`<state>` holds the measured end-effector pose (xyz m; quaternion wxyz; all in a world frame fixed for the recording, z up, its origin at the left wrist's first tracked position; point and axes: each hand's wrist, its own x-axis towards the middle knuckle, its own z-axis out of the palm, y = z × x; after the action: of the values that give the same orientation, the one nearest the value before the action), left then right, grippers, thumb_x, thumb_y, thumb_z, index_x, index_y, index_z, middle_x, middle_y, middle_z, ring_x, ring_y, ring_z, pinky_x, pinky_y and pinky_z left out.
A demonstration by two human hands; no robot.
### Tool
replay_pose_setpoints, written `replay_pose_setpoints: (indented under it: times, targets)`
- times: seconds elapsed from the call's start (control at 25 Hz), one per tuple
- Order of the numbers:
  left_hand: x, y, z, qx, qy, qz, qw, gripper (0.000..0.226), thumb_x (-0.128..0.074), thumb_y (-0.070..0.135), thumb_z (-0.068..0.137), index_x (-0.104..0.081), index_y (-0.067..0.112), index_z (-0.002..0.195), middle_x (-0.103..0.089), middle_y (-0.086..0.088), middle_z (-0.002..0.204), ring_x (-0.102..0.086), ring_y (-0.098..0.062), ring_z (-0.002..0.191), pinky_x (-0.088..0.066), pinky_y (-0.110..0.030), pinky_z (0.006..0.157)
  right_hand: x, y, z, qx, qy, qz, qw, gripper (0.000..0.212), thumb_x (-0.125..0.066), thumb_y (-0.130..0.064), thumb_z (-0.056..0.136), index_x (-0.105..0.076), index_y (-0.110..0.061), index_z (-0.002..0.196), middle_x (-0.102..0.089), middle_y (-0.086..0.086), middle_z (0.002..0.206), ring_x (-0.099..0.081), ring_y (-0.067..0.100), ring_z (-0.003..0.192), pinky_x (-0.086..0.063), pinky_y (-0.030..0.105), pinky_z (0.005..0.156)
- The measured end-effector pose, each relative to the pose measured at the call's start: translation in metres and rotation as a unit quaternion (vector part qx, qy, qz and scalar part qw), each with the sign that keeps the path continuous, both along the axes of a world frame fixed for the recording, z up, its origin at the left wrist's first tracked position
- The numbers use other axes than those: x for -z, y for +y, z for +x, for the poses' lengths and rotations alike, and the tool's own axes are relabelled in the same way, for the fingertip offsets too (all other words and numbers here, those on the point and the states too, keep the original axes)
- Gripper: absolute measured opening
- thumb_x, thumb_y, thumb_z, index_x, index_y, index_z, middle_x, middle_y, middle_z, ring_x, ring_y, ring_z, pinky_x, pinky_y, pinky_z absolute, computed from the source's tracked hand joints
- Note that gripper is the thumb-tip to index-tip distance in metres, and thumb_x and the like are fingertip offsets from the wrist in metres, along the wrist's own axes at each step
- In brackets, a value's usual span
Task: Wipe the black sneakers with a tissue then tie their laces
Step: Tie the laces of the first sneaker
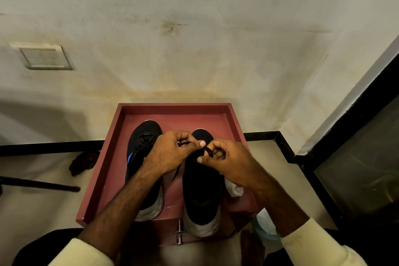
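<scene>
Two black sneakers with white soles stand side by side, toes toward the wall, on a red-brown tray-topped stand (112, 157). The left sneaker (144, 136) is partly under my left forearm. Over the right sneaker (201, 190) both hands work its black laces (208, 151). My left hand (172, 153) pinches a lace between thumb and fingers. My right hand (226, 162) holds a loop of the lace. A loose lace end (176, 174) hangs between the shoes. A crumpled white tissue (234, 189) lies on the tray beside the right sneaker, half hidden by my right wrist.
A wall rises just behind the stand, with a switch plate (45, 57) at the left. A dark cloth (84, 162) and a dark rod (43, 185) lie on the floor at left. A black-framed glass panel (356, 157) stands at right. A metal drawer knob (179, 234) sticks out below the tray.
</scene>
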<state>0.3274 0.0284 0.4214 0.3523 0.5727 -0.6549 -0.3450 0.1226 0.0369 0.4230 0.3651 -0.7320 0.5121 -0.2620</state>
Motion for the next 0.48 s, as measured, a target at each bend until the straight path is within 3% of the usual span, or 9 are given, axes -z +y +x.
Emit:
replay_pose_setpoints:
  times: [0.12, 0.28, 0.36, 0.48]
  targets:
    - [0.000, -0.002, 0.003, -0.019, 0.002, 0.007, 1.000, 0.029, -0.075, 0.052, 0.086, -0.076, 0.025, 0.076, -0.076, 0.007, 0.078, -0.072, -0.008, 0.078, -0.051, -0.019, 0.072, -0.001, -0.006, -0.008, 0.028, 0.004, -0.039, 0.999, 0.013, -0.075, -0.027, 0.094, -0.081, -0.025, 0.106, -0.080, -0.010, 0.090, -0.075, 0.004, 0.083, -0.063, 0.035, 0.084]
    - [-0.001, 0.001, 0.003, -0.020, -0.016, 0.023, 0.999, 0.031, -0.070, 0.048, 0.092, -0.073, 0.023, 0.074, -0.071, 0.016, 0.068, -0.063, 0.004, 0.065, -0.043, -0.015, 0.067, -0.014, -0.005, -0.015, 0.056, -0.118, 0.048, 0.990, 0.018, -0.066, -0.023, 0.102, -0.080, -0.012, 0.100, -0.077, 0.000, 0.078, -0.075, 0.012, 0.076, -0.061, 0.026, 0.077]
    - [-0.003, 0.002, 0.004, -0.014, -0.030, 0.029, 0.999, 0.032, -0.068, 0.046, 0.094, -0.072, 0.021, 0.074, -0.062, 0.020, 0.055, -0.055, 0.005, 0.051, -0.041, -0.016, 0.059, -0.014, -0.005, -0.013, 0.067, -0.160, 0.109, 0.979, 0.028, -0.058, -0.028, 0.106, -0.076, -0.010, 0.097, -0.061, -0.005, 0.059, -0.063, 0.011, 0.058, -0.058, 0.027, 0.065]
    - [-0.005, 0.000, 0.015, -0.022, -0.097, 0.023, 0.995, 0.030, -0.069, 0.043, 0.094, -0.072, 0.022, 0.073, -0.060, 0.019, 0.050, -0.055, 0.005, 0.046, -0.045, -0.022, 0.057, -0.022, -0.007, -0.022, 0.099, -0.077, 0.130, 0.983, 0.032, -0.057, -0.038, 0.105, -0.078, -0.017, 0.093, -0.042, -0.016, 0.041, -0.037, 0.005, 0.038, -0.037, 0.023, 0.048]
